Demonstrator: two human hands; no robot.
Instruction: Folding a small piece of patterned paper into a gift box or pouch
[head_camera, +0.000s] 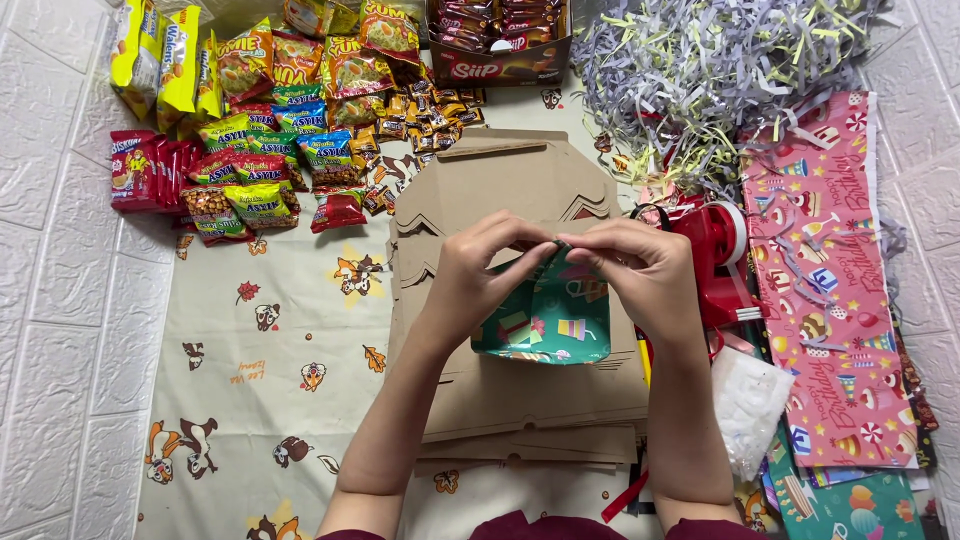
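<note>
While both forearms reach up from the bottom edge of the view, the left hand (478, 268) and the right hand (638, 266) meet over a green piece of gift wrap (545, 318) printed with small presents. Each hand is nearly closed, thumb and forefinger pinched on the top edge of the paper, the other fingers curled loosely; the fingertips of the two hands almost touch at the middle. The paper hangs curved below the pinch, just above a stack of flat brown cardboard box blanks (520, 400) lying on a cloth with cartoon squirrels (270, 340). A red tape dispenser (715, 255) sits just beside the right hand, and pink patterned wrapping paper (830, 300) lies further right. Snack packets (260, 130) lie well apart at the upper left, and shredded paper (700, 70) is heaped at the upper right.
</note>
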